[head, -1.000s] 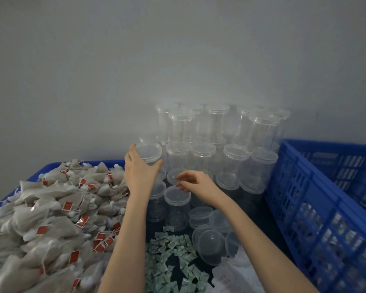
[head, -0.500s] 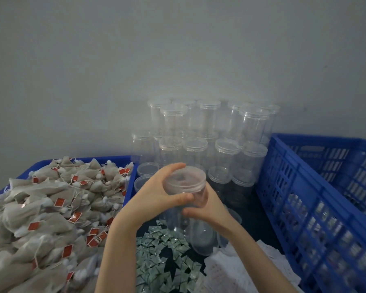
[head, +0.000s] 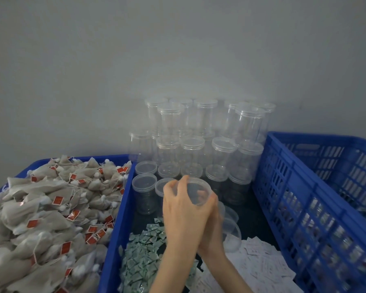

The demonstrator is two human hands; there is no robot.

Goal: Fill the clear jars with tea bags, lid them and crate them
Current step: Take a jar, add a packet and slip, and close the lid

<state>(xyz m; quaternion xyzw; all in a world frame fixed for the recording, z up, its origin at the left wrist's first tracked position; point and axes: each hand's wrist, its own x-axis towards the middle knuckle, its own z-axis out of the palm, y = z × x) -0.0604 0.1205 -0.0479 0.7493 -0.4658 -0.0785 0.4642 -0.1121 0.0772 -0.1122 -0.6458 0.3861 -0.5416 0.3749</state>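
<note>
The clear jar (head: pixel 195 192) in hand sits at the middle of the view, just toward six o'clock of the stacked jars, and it looks empty, so this jar's filling has, by my judgement, not begun. The left hand (head: pixel 183 210) curls its fingers over the lid at the jar's top; the right hand (head: pixel 212 220) is mostly hidden behind the left, its fingers wrapped round the jar's body as far as can be seen. My guess is the lid is being twisted off, though the blur leaves this unsure. The heap of tea bags (head: pixel 51 210) fills the blue tray (head: pixel 116 218) at nine o'clock, beside the hands and untouched for now. At twelve o'clock the stack of lidded empty jars (head: pixel 201 144) stands against the wall, so many remain to fill. The blue crate (head: pixel 313 208) at three o'clock seems to hold some jars behind its slats, but the contents are too blurred to tell. Small green sachets (head: pixel 144 256) lie at six o'clock, white paper slips (head: pixel 260 263) at five o'clock, and loose lids (head: pixel 230 231) sit just right of the hands, crowding the space where the jar would be set down.
</note>
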